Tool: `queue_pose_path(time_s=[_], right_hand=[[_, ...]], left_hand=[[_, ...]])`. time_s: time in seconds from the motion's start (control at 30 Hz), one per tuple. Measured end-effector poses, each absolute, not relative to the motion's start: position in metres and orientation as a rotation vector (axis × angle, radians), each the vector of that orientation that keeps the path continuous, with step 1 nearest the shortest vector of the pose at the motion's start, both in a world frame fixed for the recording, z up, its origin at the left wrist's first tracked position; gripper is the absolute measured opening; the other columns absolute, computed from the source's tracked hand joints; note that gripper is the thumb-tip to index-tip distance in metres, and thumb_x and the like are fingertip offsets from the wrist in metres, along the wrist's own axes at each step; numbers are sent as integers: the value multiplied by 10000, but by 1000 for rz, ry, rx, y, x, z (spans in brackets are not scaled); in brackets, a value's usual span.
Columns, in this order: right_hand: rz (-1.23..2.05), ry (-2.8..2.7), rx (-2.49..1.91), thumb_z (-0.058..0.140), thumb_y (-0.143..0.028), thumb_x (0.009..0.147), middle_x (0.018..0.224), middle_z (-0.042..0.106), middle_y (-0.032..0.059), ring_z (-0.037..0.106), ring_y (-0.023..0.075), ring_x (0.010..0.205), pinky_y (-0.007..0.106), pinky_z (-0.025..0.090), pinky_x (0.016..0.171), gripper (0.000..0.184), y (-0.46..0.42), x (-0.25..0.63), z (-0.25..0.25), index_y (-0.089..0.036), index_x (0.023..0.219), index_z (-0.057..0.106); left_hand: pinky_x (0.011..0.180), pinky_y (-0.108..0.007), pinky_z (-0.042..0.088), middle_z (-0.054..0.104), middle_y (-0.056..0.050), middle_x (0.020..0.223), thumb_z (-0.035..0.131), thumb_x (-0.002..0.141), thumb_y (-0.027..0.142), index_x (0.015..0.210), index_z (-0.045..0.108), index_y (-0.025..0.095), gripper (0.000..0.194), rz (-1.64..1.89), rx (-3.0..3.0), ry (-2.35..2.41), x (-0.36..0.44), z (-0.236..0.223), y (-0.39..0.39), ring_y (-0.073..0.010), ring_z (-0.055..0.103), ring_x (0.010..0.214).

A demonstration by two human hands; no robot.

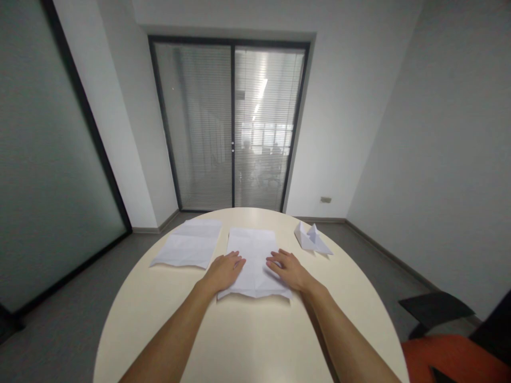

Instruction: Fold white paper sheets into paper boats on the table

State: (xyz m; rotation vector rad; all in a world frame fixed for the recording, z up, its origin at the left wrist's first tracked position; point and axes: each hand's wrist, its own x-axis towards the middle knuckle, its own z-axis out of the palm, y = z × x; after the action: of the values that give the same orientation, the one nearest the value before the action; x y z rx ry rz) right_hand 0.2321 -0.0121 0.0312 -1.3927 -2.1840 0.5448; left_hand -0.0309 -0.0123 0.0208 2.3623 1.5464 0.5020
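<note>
A creased sheet of white paper (254, 266) lies unfolded in front of me, its near edge curling a little off the table. On its left side rests my left hand (225, 271), palm down with the fingers stretched out. Over the right side is my right hand (288, 268), its fingers spread; I cannot tell whether all of them touch the paper. Neither hand grips anything. A second creased white sheet (187, 243) lies to the left of the first. Back at the right stands a folded white paper boat (313, 239).
The round cream table (239, 340) carries all the paper. At the lower right is a chair (455, 359) with an orange seat and a black armrest. Beyond the table stand glass doors (233, 127) with blinds, and a frosted glass panel (48, 175) is on the left.
</note>
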Motion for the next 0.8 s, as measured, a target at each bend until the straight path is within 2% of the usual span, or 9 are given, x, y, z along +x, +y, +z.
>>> queue_pose_path(time_s=[0.07,0.1,0.23,0.33,0.4,0.5,0.6,0.7,0.8], right_hand=[[619,-2213,-1404,503,-646,900,1374,614,73,370,338,1417,599,100,1190,518,-18,231,39,-264,1176,720],[666,-2237,-1374,493,-651,904,1365,622,69,391,337,1405,606,78,1192,531,-21,230,43,-265,1200,707],[810,-2266,-1210,512,-655,888,1368,614,109,489,305,1337,488,281,1166,589,-23,232,46,-213,1232,693],[768,-2220,-1279,526,-665,872,1399,582,145,475,299,1353,449,329,1142,635,-19,235,39,-173,1239,688],[726,-2207,-1332,507,-672,879,1414,568,147,461,293,1366,444,313,1153,656,-16,237,35,-165,1263,673],[697,-2215,-1378,448,-680,905,1421,564,133,421,288,1397,448,277,1173,667,-12,239,32,-170,1276,665],[691,-2215,-1409,396,-686,923,1440,544,135,383,291,1422,460,238,1189,688,-11,239,31,-164,1287,659],[718,-2200,-1447,373,-696,927,1482,498,126,336,292,1449,493,152,1211,700,-10,239,30,-183,1329,628],[851,-2118,-1456,315,-724,929,1511,467,87,289,278,1472,510,40,1224,713,-10,241,29,-232,1355,605]], left_hand=[[1146,-373,295,518,-113,1465,242,1009,483,1266,651,183,568,496,2320,1548,-32,22,-12,-239,464,1374],[1150,-371,289,523,-117,1460,230,1009,488,1275,645,174,585,507,2294,1552,-32,24,-12,-240,460,1376],[1128,-405,314,644,-114,1327,217,1007,520,1214,674,189,602,591,2227,1479,-33,32,-16,-262,557,1270],[1154,-438,273,665,-62,1299,247,1000,571,1219,671,257,571,586,2282,1241,-31,41,-25,-258,572,1238],[1167,-444,262,600,-51,1391,366,947,650,1318,609,280,578,522,2303,1137,-28,46,-31,-280,480,1341],[1191,-501,217,436,-48,1539,553,795,751,1453,470,305,799,338,2329,1128,-22,49,-40,-351,278,1465],[1197,-541,186,282,-85,1612,662,691,746,1506,391,278,978,190,2382,1182,-16,48,-45,-399,168,1490],[1194,-524,213,279,-100,1610,670,754,579,1479,442,251,828,158,2444,1216,-15,46,-47,-385,187,1489],[1187,-471,253,421,-90,1542,575,836,402,1377,566,243,564,281,2480,1224,-18,46,-45,-327,310,1458]])
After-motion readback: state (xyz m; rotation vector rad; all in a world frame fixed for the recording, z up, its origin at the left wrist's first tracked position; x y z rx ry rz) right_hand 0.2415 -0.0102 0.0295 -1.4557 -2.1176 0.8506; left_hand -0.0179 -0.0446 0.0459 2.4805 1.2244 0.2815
